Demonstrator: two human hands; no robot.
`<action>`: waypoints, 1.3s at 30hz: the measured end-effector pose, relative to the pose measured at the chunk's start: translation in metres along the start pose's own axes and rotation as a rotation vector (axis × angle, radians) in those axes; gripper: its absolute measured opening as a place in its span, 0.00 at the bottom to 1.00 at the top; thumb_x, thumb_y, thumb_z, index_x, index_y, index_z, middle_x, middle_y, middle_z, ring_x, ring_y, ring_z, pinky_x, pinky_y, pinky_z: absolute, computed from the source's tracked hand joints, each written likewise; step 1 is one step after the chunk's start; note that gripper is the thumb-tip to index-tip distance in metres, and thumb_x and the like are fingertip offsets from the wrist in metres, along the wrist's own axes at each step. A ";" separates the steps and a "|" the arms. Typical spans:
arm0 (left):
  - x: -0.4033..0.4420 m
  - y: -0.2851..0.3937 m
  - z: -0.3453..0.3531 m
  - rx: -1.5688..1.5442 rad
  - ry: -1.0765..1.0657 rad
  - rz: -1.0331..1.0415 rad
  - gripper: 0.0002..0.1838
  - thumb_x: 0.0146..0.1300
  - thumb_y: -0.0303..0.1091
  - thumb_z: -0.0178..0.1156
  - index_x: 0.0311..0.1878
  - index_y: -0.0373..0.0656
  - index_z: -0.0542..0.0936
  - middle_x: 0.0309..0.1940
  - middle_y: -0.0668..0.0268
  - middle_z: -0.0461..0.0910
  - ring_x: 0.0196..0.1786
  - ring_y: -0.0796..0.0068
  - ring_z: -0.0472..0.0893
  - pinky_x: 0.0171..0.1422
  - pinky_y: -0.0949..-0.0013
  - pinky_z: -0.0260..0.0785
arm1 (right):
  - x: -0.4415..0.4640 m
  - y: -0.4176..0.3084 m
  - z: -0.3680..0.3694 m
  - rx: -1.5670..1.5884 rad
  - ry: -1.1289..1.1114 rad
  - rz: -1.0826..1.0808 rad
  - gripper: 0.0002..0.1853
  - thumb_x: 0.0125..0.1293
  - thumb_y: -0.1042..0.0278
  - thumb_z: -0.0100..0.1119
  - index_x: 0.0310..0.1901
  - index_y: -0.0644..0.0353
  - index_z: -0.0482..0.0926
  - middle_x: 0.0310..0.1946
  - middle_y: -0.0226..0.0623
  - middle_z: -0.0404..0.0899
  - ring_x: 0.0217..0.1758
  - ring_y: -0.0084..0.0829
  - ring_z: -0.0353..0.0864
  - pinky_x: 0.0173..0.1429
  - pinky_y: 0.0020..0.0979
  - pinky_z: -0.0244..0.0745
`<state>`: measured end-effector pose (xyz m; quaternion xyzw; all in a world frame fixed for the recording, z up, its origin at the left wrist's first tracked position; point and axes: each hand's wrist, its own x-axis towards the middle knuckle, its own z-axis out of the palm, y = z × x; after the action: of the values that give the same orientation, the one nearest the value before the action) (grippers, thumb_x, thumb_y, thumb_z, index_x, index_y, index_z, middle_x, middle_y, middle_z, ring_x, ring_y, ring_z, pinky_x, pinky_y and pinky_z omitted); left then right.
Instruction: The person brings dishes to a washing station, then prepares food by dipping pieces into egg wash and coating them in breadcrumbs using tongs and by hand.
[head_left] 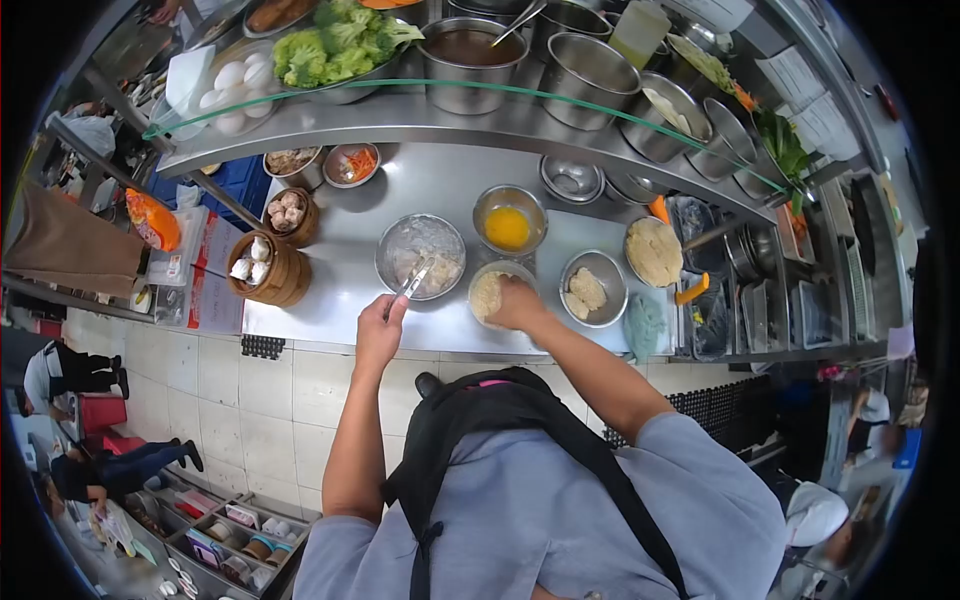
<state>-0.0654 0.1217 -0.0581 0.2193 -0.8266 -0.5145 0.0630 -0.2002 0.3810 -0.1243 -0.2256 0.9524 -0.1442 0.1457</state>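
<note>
My left hand is closed around the handle end of metal tongs. The tongs' tips reach into a steel bowl of white flour with pale floured pieces in it. My right hand is down in a bowl of crumbs, fingers curled together; whatever they grip is hidden. Just behind it stands a steel bowl of beaten egg. To the right, another steel bowl holds several crumb-coated pieces.
Bamboo steamers with dumplings stand at the left. A round container of crumbs and a green cloth are at the right. A steel shelf with pots, eggs and broccoli overhangs the counter. Other people are further off.
</note>
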 end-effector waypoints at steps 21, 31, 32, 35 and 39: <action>-0.003 -0.004 -0.011 0.035 0.008 0.001 0.21 0.72 0.49 0.62 0.40 0.37 0.82 0.27 0.51 0.81 0.29 0.55 0.79 0.38 0.57 0.69 | 0.041 0.018 -0.003 0.180 -0.318 -0.106 0.17 0.55 0.59 0.63 0.42 0.62 0.84 0.43 0.56 0.85 0.48 0.53 0.85 0.54 0.47 0.78; -0.009 -0.019 -0.007 0.060 0.039 0.064 0.21 0.73 0.50 0.61 0.43 0.37 0.83 0.29 0.51 0.82 0.32 0.56 0.80 0.41 0.58 0.72 | 0.041 0.032 0.022 0.218 -0.313 -0.191 0.13 0.56 0.64 0.59 0.40 0.61 0.84 0.39 0.55 0.85 0.45 0.54 0.85 0.50 0.49 0.77; -0.010 -0.018 -0.009 0.069 0.060 0.053 0.21 0.73 0.50 0.61 0.43 0.37 0.83 0.29 0.51 0.82 0.32 0.56 0.80 0.41 0.58 0.72 | 0.037 0.029 0.017 0.274 -0.268 -0.208 0.12 0.58 0.66 0.58 0.41 0.60 0.83 0.39 0.55 0.85 0.44 0.54 0.85 0.49 0.50 0.76; -0.014 -0.011 -0.017 0.056 0.056 0.037 0.21 0.72 0.50 0.61 0.42 0.37 0.83 0.30 0.51 0.82 0.33 0.55 0.80 0.41 0.57 0.72 | 0.031 0.021 0.005 0.220 -0.028 -0.101 0.15 0.59 0.70 0.59 0.48 0.61 0.81 0.45 0.55 0.84 0.50 0.54 0.84 0.54 0.49 0.76; -0.010 -0.016 -0.015 0.029 0.039 -0.004 0.21 0.72 0.50 0.61 0.44 0.37 0.83 0.30 0.51 0.82 0.33 0.54 0.80 0.41 0.57 0.72 | 0.019 0.018 0.016 0.113 0.221 -0.218 0.23 0.57 0.73 0.61 0.57 0.62 0.78 0.54 0.54 0.81 0.59 0.53 0.80 0.64 0.47 0.74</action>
<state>-0.0464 0.1077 -0.0638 0.2319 -0.8320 -0.4983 0.0750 -0.2179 0.3848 -0.1490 -0.3019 0.9229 -0.2363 0.0362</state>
